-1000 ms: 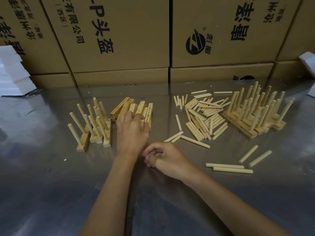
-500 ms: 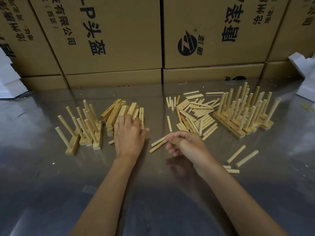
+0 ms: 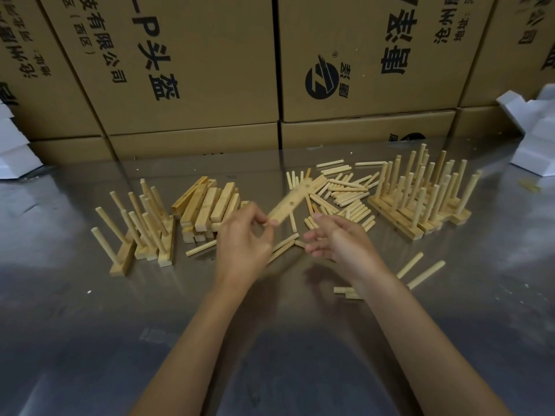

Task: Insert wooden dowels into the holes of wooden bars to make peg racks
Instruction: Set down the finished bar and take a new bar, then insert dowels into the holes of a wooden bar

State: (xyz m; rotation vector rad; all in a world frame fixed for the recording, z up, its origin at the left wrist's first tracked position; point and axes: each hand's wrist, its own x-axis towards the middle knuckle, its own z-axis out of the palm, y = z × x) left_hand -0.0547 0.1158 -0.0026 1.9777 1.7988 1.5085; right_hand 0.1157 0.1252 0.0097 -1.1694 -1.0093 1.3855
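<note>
The left hand (image 3: 244, 240) pinches one end of a wooden bar (image 3: 290, 202) between thumb and fingertips, holding it above the steel table (image 3: 90, 340); the bar is motion-blurred, tilts up toward the far right, and shows small dark holes along its face. The right hand (image 3: 338, 240) hovers just beside it, fingers loosely curled; whether it holds a dowel cannot be told. A stack of bare bars (image 3: 210, 205) lies toward the far left, with a cluster of finished racks (image 3: 141, 226) further left. Loose dowels (image 3: 342, 193) lie mid-table toward the far edge, another group of pegged racks (image 3: 420, 196) to their right. Printed cardboard boxes (image 3: 195, 61) line the far edge.
</note>
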